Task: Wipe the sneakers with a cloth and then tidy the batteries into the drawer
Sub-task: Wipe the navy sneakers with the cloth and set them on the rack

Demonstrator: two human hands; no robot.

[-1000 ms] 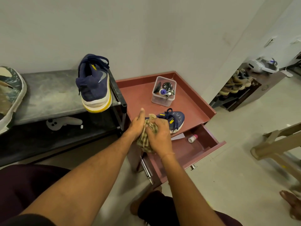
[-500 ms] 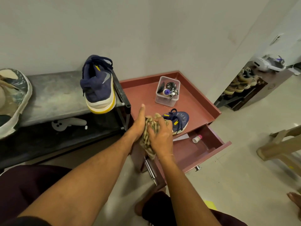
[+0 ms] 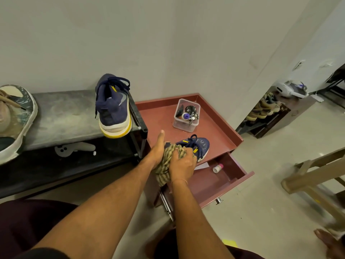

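Wiping is the step in hand: the right hand (image 3: 182,162) clamps a bunched cloth (image 3: 169,161) against the sneaker (image 3: 200,146) at the near edge of the cabinet top (image 3: 160,116). The left hand (image 3: 155,150) meets it at the heel, thumb straight, fingers hidden, grip unclear. The other sneaker (image 3: 113,109) stands on the shelf (image 3: 65,116), left. Next, probably: finish rubbing, then move batteries, perhaps in the far tub (image 3: 185,115), into the open drawer (image 3: 240,165).
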